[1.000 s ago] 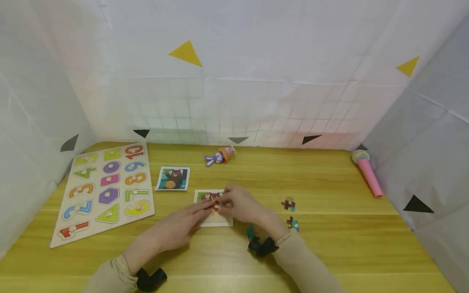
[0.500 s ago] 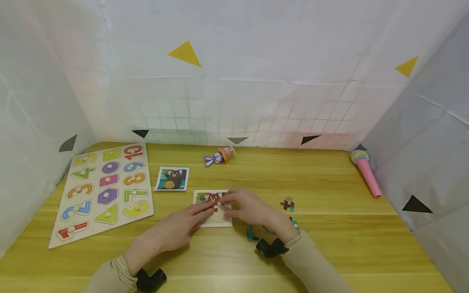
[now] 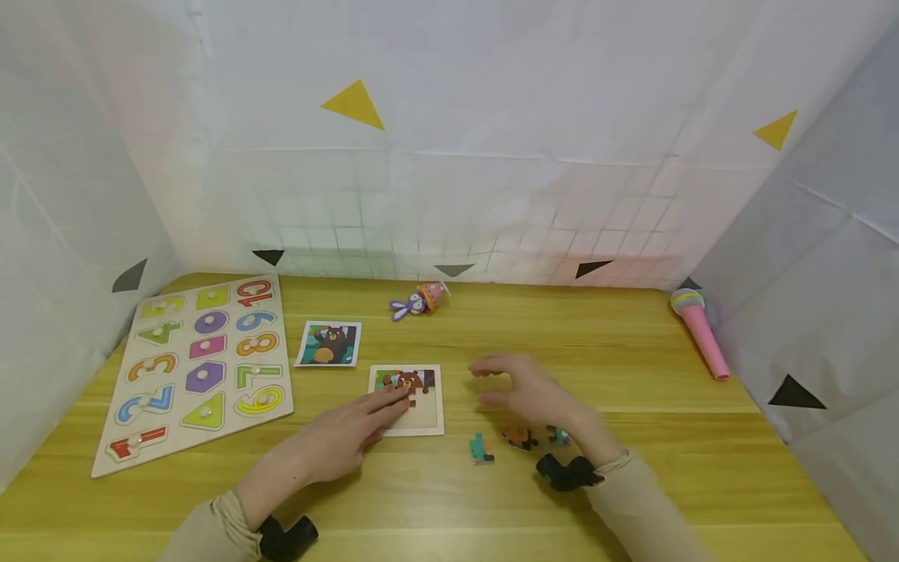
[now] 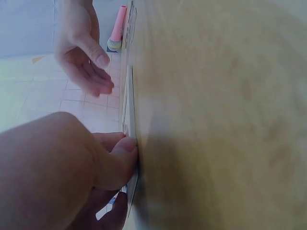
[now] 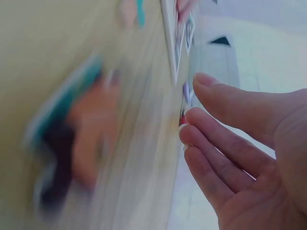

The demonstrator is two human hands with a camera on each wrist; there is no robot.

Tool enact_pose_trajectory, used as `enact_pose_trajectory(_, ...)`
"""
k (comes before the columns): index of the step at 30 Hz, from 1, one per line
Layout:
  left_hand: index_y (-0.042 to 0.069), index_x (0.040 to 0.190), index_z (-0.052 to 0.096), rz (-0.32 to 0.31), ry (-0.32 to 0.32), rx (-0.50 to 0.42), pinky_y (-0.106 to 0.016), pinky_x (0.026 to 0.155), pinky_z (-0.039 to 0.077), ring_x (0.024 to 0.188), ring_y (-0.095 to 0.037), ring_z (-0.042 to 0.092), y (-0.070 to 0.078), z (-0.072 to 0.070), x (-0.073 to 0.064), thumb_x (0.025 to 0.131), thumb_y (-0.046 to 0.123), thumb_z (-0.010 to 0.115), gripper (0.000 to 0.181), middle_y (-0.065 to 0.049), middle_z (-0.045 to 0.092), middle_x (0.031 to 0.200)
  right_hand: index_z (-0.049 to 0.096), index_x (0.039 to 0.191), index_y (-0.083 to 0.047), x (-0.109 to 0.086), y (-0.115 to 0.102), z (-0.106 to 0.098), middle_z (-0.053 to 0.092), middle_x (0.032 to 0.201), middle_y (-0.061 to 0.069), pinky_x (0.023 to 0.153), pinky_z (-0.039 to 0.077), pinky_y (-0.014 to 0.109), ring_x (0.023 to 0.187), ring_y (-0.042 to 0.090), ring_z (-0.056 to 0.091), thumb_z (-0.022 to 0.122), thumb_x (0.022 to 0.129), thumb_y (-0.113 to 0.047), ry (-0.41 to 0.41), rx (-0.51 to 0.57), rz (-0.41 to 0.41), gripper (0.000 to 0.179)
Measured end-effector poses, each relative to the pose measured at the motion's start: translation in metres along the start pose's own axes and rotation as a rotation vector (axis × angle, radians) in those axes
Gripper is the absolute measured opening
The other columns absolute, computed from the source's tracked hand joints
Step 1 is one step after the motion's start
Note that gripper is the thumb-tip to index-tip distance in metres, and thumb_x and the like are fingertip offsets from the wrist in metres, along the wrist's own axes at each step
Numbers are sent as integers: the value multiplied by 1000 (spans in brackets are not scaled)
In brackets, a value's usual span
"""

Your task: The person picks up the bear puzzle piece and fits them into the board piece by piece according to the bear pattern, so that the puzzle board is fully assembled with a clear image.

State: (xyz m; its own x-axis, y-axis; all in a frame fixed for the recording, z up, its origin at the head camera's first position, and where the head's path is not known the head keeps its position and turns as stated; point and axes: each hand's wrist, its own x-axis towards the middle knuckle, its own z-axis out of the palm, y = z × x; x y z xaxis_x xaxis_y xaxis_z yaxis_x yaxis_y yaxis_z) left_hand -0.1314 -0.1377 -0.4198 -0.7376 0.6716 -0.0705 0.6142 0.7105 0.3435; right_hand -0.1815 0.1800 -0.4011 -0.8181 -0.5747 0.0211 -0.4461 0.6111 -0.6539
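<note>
My left hand (image 3: 344, 437) rests with outstretched fingers on a jigsaw board (image 3: 429, 421) that has a pale frame and a partly filled bear picture. In the left wrist view its thumb (image 4: 125, 152) lies against the board's edge. My right hand (image 3: 534, 394) is over the table to the right of the board, fingers loosely spread and holding nothing. Below it lie loose jigsaw pieces: a teal one (image 3: 481, 449), an orange and brown one (image 3: 520, 436) and a teal and dark one (image 3: 559, 435). The right wrist view shows the orange and brown piece blurred.
A bear picture card (image 3: 328, 344) lies behind the board. A wooden number-and-shape peg board (image 3: 175, 406) lies at the left. Toward the back is a small purple rabbit toy (image 3: 419, 300), and a pink toy microphone (image 3: 705, 339) lies far right. White sheets (image 3: 449, 187) enclose the table.
My right hand has left the jigsaw board and moved right, now empty, covering a piece that showed there before. My left hand stays on the board.
</note>
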Motion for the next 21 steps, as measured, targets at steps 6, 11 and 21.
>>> enact_pose_trajectory(6,15,156,38,6,-2,-8,-50,111,41,146,-30,37,0,0,-1,100,2,52,59,-3,28,165,64,131,-3,-21,26,-17,66,128,12,98,51,51,120,32,60,74,91,-12,64,-37,-4,42)
enact_pose_trajectory(11,16,156,38,2,-1,-2,-48,112,41,147,-28,35,0,1,0,102,5,49,56,-2,27,165,65,128,-2,-38,43,-31,66,126,13,94,53,53,116,35,61,75,90,-13,116,-59,18,42)
enact_pose_trajectory(21,15,156,37,9,-6,6,-47,115,38,149,-26,31,1,0,4,103,7,47,54,-1,26,165,70,120,-3,-60,69,-51,66,108,6,85,54,46,100,25,61,81,84,-13,152,-127,52,39)
